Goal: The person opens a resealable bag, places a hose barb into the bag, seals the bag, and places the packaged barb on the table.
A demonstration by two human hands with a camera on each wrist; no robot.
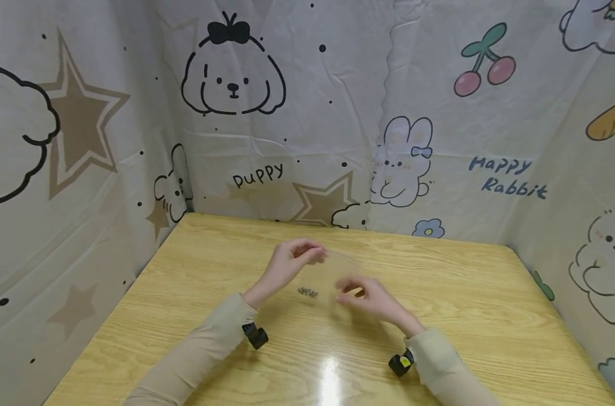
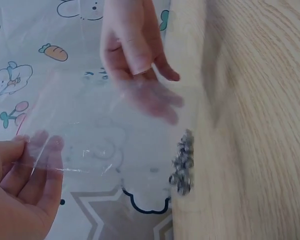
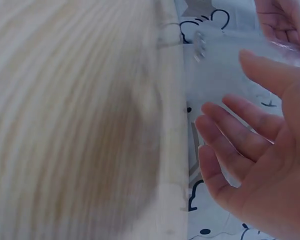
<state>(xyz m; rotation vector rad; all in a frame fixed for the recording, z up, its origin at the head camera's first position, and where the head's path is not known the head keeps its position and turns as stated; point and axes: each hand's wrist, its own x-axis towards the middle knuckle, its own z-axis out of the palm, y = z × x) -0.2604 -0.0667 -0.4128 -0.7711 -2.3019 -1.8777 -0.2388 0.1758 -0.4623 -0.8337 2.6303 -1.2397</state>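
My left hand (image 1: 287,262) pinches the top edge of a clear plastic zip bag (image 2: 95,145), which hangs above the table. A thin red line (image 2: 21,125) runs along the bag's mouth by the fingers. Small shiny metal pieces (image 2: 182,165) lie bunched at the bag's bottom; their exact kind is too blurred to tell. Right beside the bag is my right hand (image 1: 370,296), its fingers loosely bent with nothing between them. In the left wrist view some of its fingertips show through the film.
Beneath both hands spreads a light wood-grain table (image 1: 470,304). A cloth curtain (image 1: 328,101) printed with cartoon animals hangs along the table's back and sides. Black wrist cameras (image 1: 257,336) are strapped at both cuffs.
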